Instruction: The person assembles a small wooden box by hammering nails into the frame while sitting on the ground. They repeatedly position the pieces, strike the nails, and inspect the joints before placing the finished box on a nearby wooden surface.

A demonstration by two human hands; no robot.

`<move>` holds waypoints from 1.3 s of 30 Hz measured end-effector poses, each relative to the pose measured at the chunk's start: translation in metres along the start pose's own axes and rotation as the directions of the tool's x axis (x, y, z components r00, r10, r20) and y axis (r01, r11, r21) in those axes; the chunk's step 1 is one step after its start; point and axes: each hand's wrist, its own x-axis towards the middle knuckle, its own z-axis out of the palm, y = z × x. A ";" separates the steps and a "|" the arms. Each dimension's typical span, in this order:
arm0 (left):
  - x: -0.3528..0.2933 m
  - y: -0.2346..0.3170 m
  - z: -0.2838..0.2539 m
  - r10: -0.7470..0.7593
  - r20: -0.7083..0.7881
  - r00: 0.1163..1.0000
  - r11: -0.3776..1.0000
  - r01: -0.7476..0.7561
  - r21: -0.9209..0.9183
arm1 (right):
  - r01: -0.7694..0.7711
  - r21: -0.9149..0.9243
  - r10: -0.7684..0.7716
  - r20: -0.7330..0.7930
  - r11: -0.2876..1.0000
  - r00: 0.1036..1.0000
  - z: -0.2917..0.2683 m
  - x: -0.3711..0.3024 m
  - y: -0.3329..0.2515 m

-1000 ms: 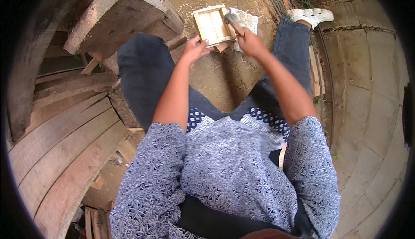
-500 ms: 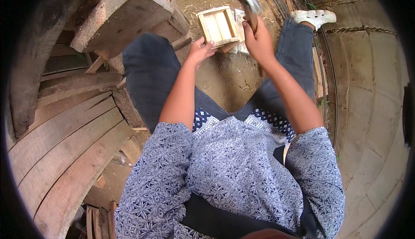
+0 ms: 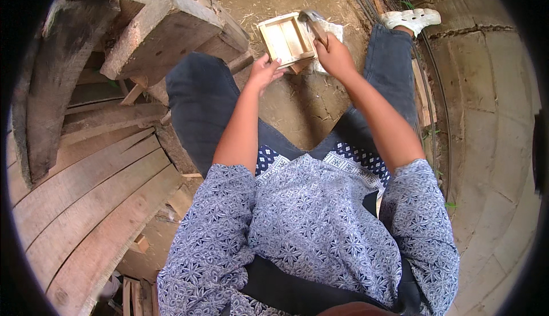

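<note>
A small pale wooden box frame point(image 3: 286, 39) lies on the dirt ground between my legs, its open side up. My left hand point(image 3: 263, 71) rests at its near left corner, fingers curled against the wood. My right hand point(image 3: 333, 54) is shut on a hammer point(image 3: 313, 23), whose grey metal head hangs over the frame's right edge. A crumpled white sheet point(image 3: 334, 30) lies under the frame's right side.
A thick rough wooden block point(image 3: 157, 33) stands at upper left beside my left knee. Long weathered planks point(image 3: 80, 190) cover the left side. My white shoe point(image 3: 413, 18) is at upper right, next to thin rods point(image 3: 426, 99) and a concrete slab point(image 3: 492, 116).
My right hand swung the hammer up from the frame half a second ago and has brought it back down onto the frame's right edge. My left hand stays at the near corner.
</note>
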 end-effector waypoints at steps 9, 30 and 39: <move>-0.021 0.025 0.018 0.050 -0.008 0.999 0.999 -0.050 0.010 | -0.114 0.335 0.070 0.142 0.935 0.987 -0.052 -0.008 -0.010; -0.248 0.077 0.133 0.556 0.265 0.788 0.831 -0.525 -0.181 | 0.204 0.780 -0.156 -0.137 0.592 0.978 -0.131 -0.221 -0.085; -0.270 0.094 0.126 0.534 0.338 0.775 0.841 -0.445 -0.307 | 0.109 0.898 -0.263 0.008 0.426 0.965 -0.144 -0.252 -0.105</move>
